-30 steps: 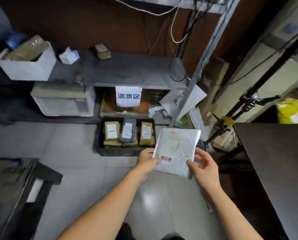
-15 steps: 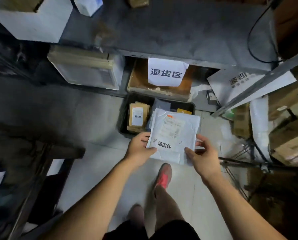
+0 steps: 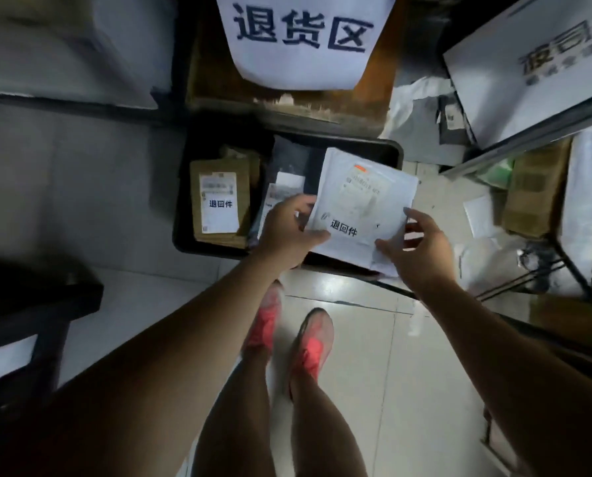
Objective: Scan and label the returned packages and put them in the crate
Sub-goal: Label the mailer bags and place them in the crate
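A white flat mailer package with a shipping label and a printed return sticker hangs over the right half of the black crate on the floor. My left hand pinches its lower left corner. My right hand holds its lower right edge, thumb on top. Inside the crate lie a brown labelled package at the left and a dark grey package in the middle, partly hidden by my left hand.
A paper sign hangs on a cardboard box behind the crate. White boxes stand at the back left. A metal rack leg, cardboard boxes and white bags crowd the right. A dark bench stands at the left. My feet are on the tiled floor.
I have stepped up and bent over the crate. Both hands have carried the white package forward and down, from in front of the crate to over its right half.
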Available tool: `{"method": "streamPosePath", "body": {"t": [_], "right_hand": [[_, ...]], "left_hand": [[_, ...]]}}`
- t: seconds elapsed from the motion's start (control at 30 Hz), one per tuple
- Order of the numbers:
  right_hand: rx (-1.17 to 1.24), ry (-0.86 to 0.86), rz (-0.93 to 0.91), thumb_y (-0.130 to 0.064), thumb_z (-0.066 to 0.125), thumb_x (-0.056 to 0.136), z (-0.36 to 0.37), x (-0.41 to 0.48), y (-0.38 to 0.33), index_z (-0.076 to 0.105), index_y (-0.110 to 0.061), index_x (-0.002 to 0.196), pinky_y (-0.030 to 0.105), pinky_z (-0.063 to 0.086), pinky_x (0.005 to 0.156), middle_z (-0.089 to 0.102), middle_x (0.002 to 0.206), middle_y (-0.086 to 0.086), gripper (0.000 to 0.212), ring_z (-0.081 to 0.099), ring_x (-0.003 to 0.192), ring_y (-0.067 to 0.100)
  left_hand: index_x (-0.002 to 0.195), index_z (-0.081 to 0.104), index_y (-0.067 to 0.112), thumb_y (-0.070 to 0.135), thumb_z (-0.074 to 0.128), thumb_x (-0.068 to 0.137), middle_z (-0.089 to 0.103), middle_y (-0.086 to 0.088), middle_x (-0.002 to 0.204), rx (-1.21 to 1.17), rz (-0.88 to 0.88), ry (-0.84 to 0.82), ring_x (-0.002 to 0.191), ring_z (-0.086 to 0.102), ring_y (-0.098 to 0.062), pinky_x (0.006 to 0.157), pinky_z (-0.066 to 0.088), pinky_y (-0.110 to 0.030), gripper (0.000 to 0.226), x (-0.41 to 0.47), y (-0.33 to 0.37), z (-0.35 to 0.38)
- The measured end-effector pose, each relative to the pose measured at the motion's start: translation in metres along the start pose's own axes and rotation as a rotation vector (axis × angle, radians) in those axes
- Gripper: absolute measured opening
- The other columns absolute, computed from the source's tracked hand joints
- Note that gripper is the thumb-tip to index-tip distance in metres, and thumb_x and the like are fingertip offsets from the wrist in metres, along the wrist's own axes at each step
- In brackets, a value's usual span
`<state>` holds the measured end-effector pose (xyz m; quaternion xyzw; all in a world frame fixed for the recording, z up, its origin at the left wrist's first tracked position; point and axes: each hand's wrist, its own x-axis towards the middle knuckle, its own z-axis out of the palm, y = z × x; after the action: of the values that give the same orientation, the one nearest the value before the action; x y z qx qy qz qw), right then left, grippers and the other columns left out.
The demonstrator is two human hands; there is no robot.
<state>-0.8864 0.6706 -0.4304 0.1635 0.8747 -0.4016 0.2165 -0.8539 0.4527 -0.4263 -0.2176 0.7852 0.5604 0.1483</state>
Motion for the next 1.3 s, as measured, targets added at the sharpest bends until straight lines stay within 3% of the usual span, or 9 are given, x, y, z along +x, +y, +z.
{"method": "streamPosePath", "body": {"t": [0.07,0.17,0.23,0.33,0.47,0.57,0.7,0.9,1.3], "right_hand": [[-0.011,0.006,0.012,-0.017,0.085,0.077,0.015,0.033,0.010,0.053,-0.026,0.140,0.006,0.048,0.060,0.064,0.109,-0.007,0.071,0.064,0.083,0.005],[-0.049,-0.013,0.013,-0.018,0.086,0.077,0.036,0.064,0.024,0.050,-0.024,0.144,0.026,0.056,0.081,0.064,0.121,-0.002,0.077,0.065,0.095,0.016],[-0.063,-0.032,0.011,-0.018,0.087,0.076,0.046,0.077,0.033,0.050,-0.022,0.144,0.034,0.058,0.088,0.065,0.124,0.002,0.077,0.065,0.101,0.021],[-0.109,-0.058,0.011,-0.020,0.088,0.076,0.054,0.086,0.039,0.052,-0.018,0.143,0.028,0.056,0.089,0.066,0.124,0.004,0.076,0.067,0.100,0.020],[-0.200,-0.105,0.022,-0.026,0.087,0.078,0.047,0.082,0.039,0.051,-0.017,0.143,0.039,0.055,0.097,0.067,0.126,0.005,0.075,0.067,0.108,0.025],[-0.277,-0.096,0.043,-0.024,0.082,0.081,0.024,0.066,0.030,0.051,-0.016,0.142,0.041,0.054,0.096,0.067,0.126,0.008,0.069,0.064,0.111,0.028],[-0.432,-0.092,0.044,-0.027,0.073,0.089,-0.031,0.019,0.003,0.045,-0.019,0.147,0.036,0.047,0.103,0.059,0.136,0.009,0.065,0.054,0.126,0.027],[-0.577,-0.002,0.076,-0.030,0.062,0.095,-0.140,-0.089,-0.060,0.037,-0.026,0.150,0.038,0.046,0.103,0.048,0.147,0.005,0.061,0.049,0.132,0.026],[-0.481,0.531,0.256,-0.039,0.060,0.092,-0.306,-0.345,-0.108,0.047,-0.029,0.141,0.039,0.051,0.093,0.056,0.132,-0.001,0.051,0.051,0.121,0.023]], "left_hand": [[0.122,0.064,0.009,0.005,0.081,0.077,0.064,0.013,0.098,0.053,0.035,0.001,0.071,0.062,0.014,0.054,0.046,-0.003,0.048,0.033,-0.014,0.011],[0.118,0.064,0.008,0.008,0.078,0.080,0.071,-0.001,0.112,0.158,0.054,-0.024,0.087,0.068,-0.006,0.063,0.059,-0.018,0.041,0.067,-0.034,0.023],[0.110,0.065,0.005,0.007,0.075,0.081,0.072,-0.006,0.110,0.245,0.063,-0.040,0.091,0.070,-0.017,0.061,0.057,-0.016,0.031,0.081,-0.049,0.029],[0.106,0.065,0.004,0.011,0.076,0.082,0.070,-0.008,0.102,0.354,0.064,-0.049,0.087,0.068,-0.021,0.056,0.047,-0.009,0.027,0.090,-0.063,0.032],[0.119,0.063,0.004,0.019,0.082,0.080,0.068,-0.009,0.108,0.430,0.063,-0.075,0.093,0.065,-0.024,0.075,0.054,-0.030,0.046,0.088,-0.056,0.026],[0.132,0.057,0.008,0.023,0.078,0.085,0.066,-0.009,0.117,0.520,0.089,-0.085,0.096,0.064,-0.022,0.076,0.050,-0.027,0.054,0.076,-0.034,0.009],[0.140,0.052,0.010,0.021,0.070,0.091,0.059,-0.012,0.130,0.733,0.182,-0.102,0.118,0.058,-0.031,0.089,0.050,-0.042,0.053,0.042,0.025,-0.025],[0.143,0.049,0.019,0.044,0.059,0.094,0.052,-0.005,0.139,0.958,0.278,-0.198,0.127,0.051,-0.028,0.097,0.047,-0.037,0.057,-0.020,0.168,-0.047],[0.126,0.052,0.017,0.034,0.050,0.097,0.051,-0.004,0.127,1.267,1.007,-0.355,0.123,0.046,-0.025,0.101,0.038,-0.040,0.033,-0.214,0.379,0.020]]}}
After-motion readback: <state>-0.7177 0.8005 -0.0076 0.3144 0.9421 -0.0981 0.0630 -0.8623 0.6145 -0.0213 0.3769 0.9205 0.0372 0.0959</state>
